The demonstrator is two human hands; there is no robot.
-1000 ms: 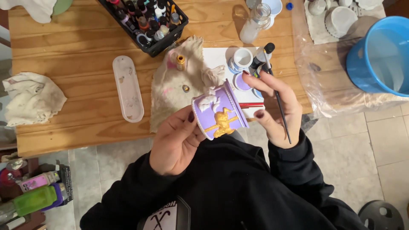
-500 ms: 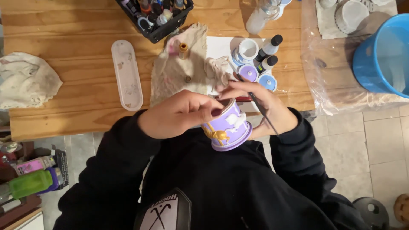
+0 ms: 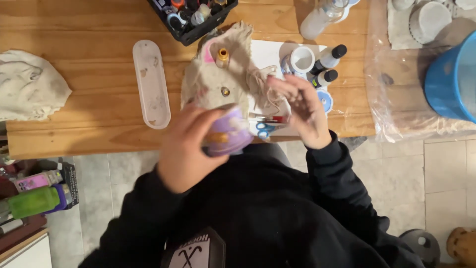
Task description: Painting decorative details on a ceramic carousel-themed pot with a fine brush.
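Fingers of the left hand (image 3: 186, 149) wrap a purple painted pot (image 3: 225, 134), held tilted over the lap at the desk (image 3: 99, 74) edge.

The right hand (image 3: 300, 109) hangs above the stained cloth (image 3: 223, 74) with fingers loosely spread, grasping nothing that shows; motion blur hides any thin tool. This looks like a pause in painting the pot; a next move would call for a brush and fresh colour from the small paint bottles (image 3: 327, 67) beside the white cup (image 3: 301, 58).

Blue bucket (image 3: 452, 82) at three o'clock; white tray (image 3: 151, 83), crumpled rag (image 3: 29, 85) at ten; bottle crate (image 3: 193, 17) at twelve.
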